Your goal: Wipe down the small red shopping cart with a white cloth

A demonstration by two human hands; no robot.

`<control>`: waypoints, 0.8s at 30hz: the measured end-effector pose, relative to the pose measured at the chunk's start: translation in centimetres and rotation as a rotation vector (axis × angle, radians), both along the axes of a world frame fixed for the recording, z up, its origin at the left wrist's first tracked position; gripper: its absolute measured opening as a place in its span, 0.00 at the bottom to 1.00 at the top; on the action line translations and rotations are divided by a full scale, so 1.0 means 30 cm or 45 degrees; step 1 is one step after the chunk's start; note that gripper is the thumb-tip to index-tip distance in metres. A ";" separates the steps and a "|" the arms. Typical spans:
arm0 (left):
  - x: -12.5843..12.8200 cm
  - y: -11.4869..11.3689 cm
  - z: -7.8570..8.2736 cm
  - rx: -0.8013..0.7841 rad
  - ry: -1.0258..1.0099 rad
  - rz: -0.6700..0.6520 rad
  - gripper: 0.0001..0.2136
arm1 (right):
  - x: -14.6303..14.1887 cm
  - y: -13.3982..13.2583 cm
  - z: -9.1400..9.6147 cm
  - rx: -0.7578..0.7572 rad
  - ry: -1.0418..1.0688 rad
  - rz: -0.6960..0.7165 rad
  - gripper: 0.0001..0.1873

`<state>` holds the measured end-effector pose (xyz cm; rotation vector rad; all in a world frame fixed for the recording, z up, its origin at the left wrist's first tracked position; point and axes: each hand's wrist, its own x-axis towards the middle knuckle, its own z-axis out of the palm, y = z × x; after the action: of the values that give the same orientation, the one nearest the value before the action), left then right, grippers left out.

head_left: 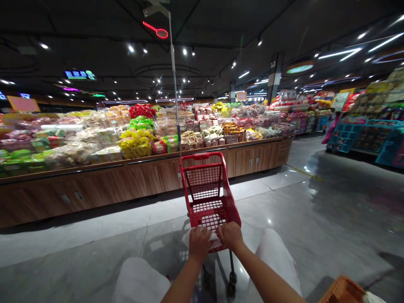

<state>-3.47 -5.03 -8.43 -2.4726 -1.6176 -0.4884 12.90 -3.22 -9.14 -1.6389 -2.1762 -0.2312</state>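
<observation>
Hands on the cart: your left hand (199, 243) and your right hand (231, 235) both curl closed over the near rim of a red shopping cart (208, 198), set just apart with the knuckles on top. Neither hand is wide open, and each holds only that rim. A white strip (214, 240) shows under your fingers, too blurred to tell what it is.

Right now your hands are on the cart alone; no goods are in either hand. The cart stands straight ahead of your knees, on a shiny tile floor (94, 248), and a thin metal pole (174, 84) rises from its far side. Your white trousers (277, 261) fill the bottom of the view, and an orange woven basket (342, 291) sits in the lower right corner.

Ahead, a long wood-fronted counter (94, 189) stands well apart from the cart, piled with bagged snacks. Yellow bags (135, 143) and red bags (142, 110) stand out among them. Blue shelves (344, 134) line the far right of the aisle, and nothing on them or the counter is near your hands.
</observation>
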 end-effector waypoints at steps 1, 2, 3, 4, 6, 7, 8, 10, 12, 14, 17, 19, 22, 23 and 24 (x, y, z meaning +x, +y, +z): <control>-0.003 0.000 -0.001 0.003 0.002 -0.007 0.06 | -0.002 -0.001 -0.002 0.006 0.004 0.000 0.19; -0.007 0.001 -0.003 0.008 0.005 -0.013 0.06 | -0.004 -0.001 -0.004 0.007 0.005 -0.001 0.19; -0.009 0.002 -0.004 0.011 0.011 -0.018 0.06 | -0.006 -0.002 -0.005 0.006 0.006 -0.003 0.19; -0.012 0.004 -0.005 0.014 0.018 -0.021 0.06 | -0.008 -0.001 -0.005 0.004 0.005 -0.008 0.19; -0.015 0.010 -0.007 0.014 0.034 -0.029 0.06 | -0.011 0.002 -0.004 -0.003 -0.002 -0.015 0.19; -0.017 0.015 -0.007 0.011 0.042 -0.035 0.06 | -0.012 0.006 -0.003 -0.011 -0.007 -0.019 0.19; -0.019 0.022 -0.007 0.006 0.049 -0.041 0.06 | -0.012 0.011 -0.001 -0.020 -0.013 -0.021 0.19; -0.024 0.042 -0.003 -0.016 0.067 -0.046 0.07 | -0.011 0.026 0.006 -0.048 -0.023 -0.016 0.20; -0.027 0.068 0.006 -0.039 0.090 -0.036 0.07 | -0.009 0.046 0.018 -0.085 -0.035 0.006 0.21; -0.018 0.097 0.015 -0.054 0.110 -0.027 0.08 | -0.009 0.070 0.032 -0.119 -0.051 0.029 0.21; 0.039 0.131 0.020 -0.071 0.119 -0.060 0.09 | -0.008 0.108 0.048 -0.185 -0.048 0.040 0.20; 0.103 0.143 0.013 -0.081 0.110 -0.055 0.08 | 0.000 0.131 0.052 -0.227 -0.029 0.031 0.21; 0.175 0.152 0.006 -0.094 0.108 -0.014 0.10 | 0.044 0.153 0.050 -0.253 -0.026 0.053 0.21; 0.177 0.155 0.009 -0.105 0.124 -0.057 0.11 | 0.068 0.155 0.048 -0.261 -0.032 0.076 0.20; 0.166 0.161 0.016 -0.122 0.152 -0.139 0.12 | 0.096 0.153 0.046 -0.262 -0.041 0.104 0.19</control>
<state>1.52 -0.21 -7.96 -2.6155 -1.5009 -0.2765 15.78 1.38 -7.75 -1.6581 -2.3518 -0.0097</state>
